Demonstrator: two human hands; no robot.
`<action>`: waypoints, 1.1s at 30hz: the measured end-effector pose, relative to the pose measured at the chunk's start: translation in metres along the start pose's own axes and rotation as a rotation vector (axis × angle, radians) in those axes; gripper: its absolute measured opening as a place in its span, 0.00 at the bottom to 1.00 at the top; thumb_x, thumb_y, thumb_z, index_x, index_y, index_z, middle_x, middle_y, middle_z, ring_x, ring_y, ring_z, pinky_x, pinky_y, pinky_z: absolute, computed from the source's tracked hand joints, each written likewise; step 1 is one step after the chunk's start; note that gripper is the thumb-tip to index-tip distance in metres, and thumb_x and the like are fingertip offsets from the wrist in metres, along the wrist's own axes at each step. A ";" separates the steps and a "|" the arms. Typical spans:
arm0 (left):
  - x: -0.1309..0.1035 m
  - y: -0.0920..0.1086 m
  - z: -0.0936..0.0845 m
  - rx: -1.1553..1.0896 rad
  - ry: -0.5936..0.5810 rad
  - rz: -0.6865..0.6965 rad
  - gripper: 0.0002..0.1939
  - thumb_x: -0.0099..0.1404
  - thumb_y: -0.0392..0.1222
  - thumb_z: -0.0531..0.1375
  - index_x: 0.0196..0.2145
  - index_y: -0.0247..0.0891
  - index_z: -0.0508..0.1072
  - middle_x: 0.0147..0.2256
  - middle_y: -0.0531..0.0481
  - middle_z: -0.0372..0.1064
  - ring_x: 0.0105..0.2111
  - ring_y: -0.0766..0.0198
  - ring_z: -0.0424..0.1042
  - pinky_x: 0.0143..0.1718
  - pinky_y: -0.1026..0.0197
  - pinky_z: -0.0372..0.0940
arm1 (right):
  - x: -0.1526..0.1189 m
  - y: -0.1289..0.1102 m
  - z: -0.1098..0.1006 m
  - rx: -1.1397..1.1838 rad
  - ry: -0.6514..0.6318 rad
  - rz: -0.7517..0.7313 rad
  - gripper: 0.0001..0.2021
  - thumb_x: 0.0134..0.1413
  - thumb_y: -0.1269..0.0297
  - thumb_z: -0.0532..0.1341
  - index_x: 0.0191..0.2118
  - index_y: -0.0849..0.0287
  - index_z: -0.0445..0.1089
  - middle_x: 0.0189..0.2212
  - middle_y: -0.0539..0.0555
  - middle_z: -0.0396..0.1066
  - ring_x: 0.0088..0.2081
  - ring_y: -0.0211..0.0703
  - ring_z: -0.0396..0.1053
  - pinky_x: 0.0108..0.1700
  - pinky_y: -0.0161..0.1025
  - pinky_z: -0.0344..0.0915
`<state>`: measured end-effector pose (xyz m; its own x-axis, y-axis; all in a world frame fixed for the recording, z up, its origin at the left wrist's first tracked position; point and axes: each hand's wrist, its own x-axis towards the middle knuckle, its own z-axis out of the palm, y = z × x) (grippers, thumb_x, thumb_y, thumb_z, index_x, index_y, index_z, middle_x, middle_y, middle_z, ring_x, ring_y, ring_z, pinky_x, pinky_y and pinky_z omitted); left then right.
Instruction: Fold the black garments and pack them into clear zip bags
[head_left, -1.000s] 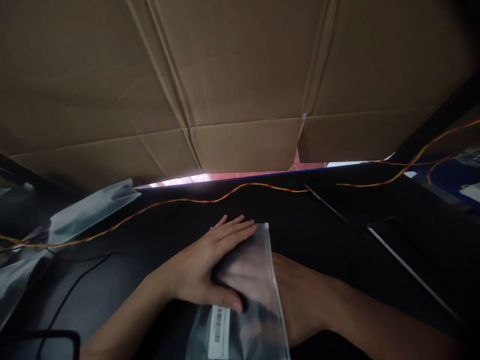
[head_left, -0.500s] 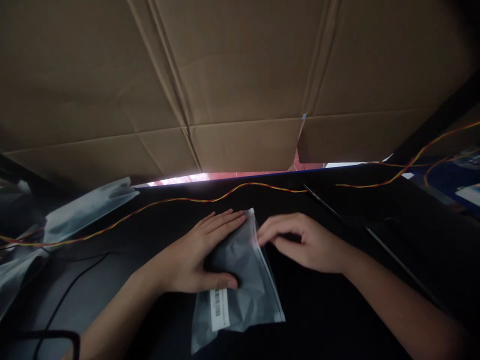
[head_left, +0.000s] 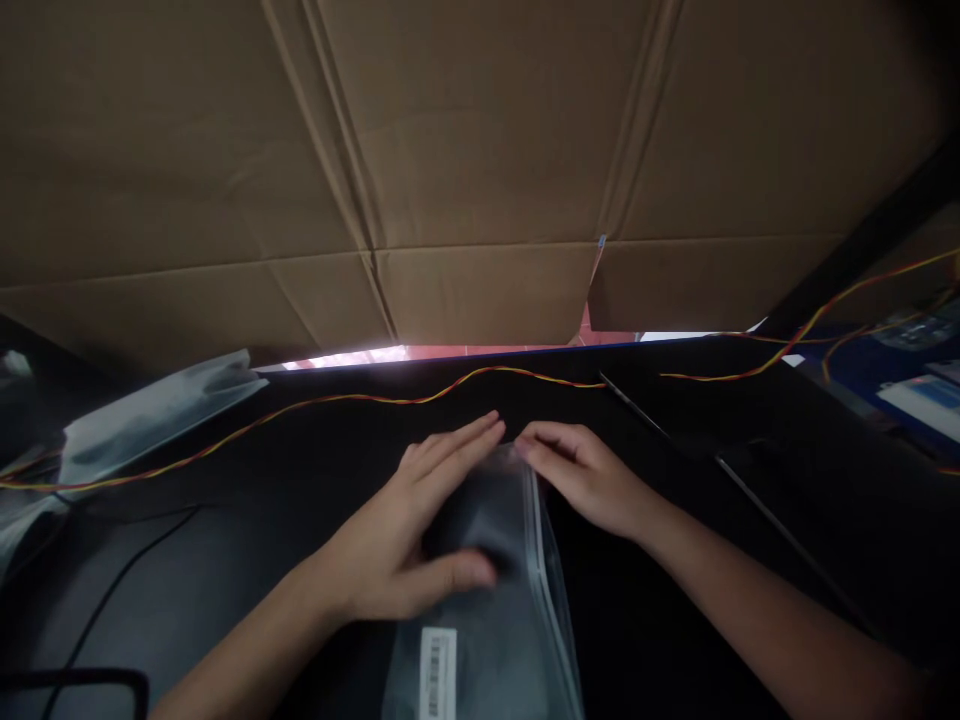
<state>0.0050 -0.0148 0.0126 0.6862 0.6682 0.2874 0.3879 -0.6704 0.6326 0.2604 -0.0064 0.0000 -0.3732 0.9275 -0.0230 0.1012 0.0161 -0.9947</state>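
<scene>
Translucent grey bag [head_left: 510,620], white barcode label [head_left: 437,685]; red-yellow wire [head_left: 375,401]; brown cardboard [head_left: 465,170].

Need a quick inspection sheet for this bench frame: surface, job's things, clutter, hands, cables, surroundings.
Surface: black table, dim light.
Job's things: clear zip bag lying flat, dark contents, barcode label near its close end.
Clutter: more plastic bags at far left.
Hands: left hand flat on the bag; right hand with fingertips at the bag's far zip edge.
Cables: red-yellow wire across the table; black cable at left.
Surroundings: cardboard box looming behind the table.
</scene>
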 end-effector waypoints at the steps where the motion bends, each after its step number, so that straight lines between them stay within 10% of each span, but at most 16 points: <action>1: 0.001 0.001 0.000 -0.050 0.045 -0.059 0.38 0.76 0.65 0.59 0.76 0.50 0.57 0.70 0.40 0.67 0.65 0.44 0.71 0.64 0.42 0.66 | -0.002 0.000 0.003 -0.058 0.004 -0.042 0.18 0.71 0.50 0.61 0.32 0.56 0.72 0.27 0.48 0.68 0.31 0.40 0.67 0.34 0.37 0.64; 4: 0.004 0.007 -0.002 -0.123 0.066 -0.252 0.16 0.80 0.52 0.56 0.56 0.44 0.77 0.45 0.49 0.82 0.42 0.59 0.81 0.41 0.60 0.72 | -0.009 -0.002 0.014 -0.158 -0.015 -0.119 0.16 0.73 0.53 0.60 0.36 0.57 0.76 0.29 0.48 0.70 0.33 0.39 0.67 0.35 0.37 0.62; 9: 0.008 0.013 -0.001 -0.127 0.044 -0.276 0.15 0.80 0.47 0.56 0.35 0.39 0.74 0.29 0.55 0.71 0.29 0.66 0.69 0.31 0.64 0.63 | -0.013 -0.004 0.024 -0.318 0.021 -0.172 0.22 0.75 0.59 0.58 0.25 0.57 0.62 0.24 0.45 0.59 0.28 0.36 0.59 0.31 0.38 0.54; 15: 0.011 0.008 -0.001 -0.128 0.119 -0.268 0.16 0.80 0.47 0.55 0.34 0.39 0.71 0.30 0.55 0.68 0.30 0.66 0.67 0.32 0.63 0.61 | -0.013 -0.007 0.024 -0.337 -0.017 -0.109 0.21 0.74 0.61 0.58 0.25 0.57 0.62 0.25 0.46 0.60 0.29 0.36 0.61 0.31 0.38 0.55; 21: 0.008 0.013 -0.002 -0.179 -0.150 -0.298 0.13 0.80 0.49 0.56 0.40 0.41 0.73 0.26 0.59 0.63 0.24 0.68 0.60 0.26 0.64 0.55 | -0.020 -0.012 0.020 -0.307 -0.020 -0.177 0.17 0.73 0.59 0.61 0.30 0.58 0.74 0.29 0.47 0.66 0.29 0.33 0.64 0.30 0.35 0.57; 26: 0.007 0.008 0.007 -0.187 -0.133 -0.305 0.17 0.81 0.49 0.54 0.35 0.40 0.71 0.28 0.57 0.65 0.27 0.68 0.63 0.29 0.64 0.58 | -0.019 -0.011 0.019 -0.299 -0.090 -0.095 0.12 0.68 0.59 0.67 0.33 0.58 0.74 0.31 0.47 0.69 0.31 0.34 0.65 0.31 0.34 0.59; 33: 0.007 0.011 0.012 -0.285 -0.031 -0.219 0.13 0.83 0.43 0.50 0.61 0.44 0.63 0.39 0.52 0.73 0.39 0.63 0.73 0.42 0.60 0.67 | -0.015 -0.003 0.022 -0.187 -0.146 0.027 0.12 0.71 0.59 0.62 0.34 0.57 0.70 0.26 0.45 0.66 0.28 0.35 0.64 0.29 0.34 0.58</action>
<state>0.0215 -0.0211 0.0132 0.6256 0.7732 0.1036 0.3434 -0.3921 0.8534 0.2453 -0.0287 0.0016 -0.4957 0.8650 -0.0774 0.2769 0.0729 -0.9581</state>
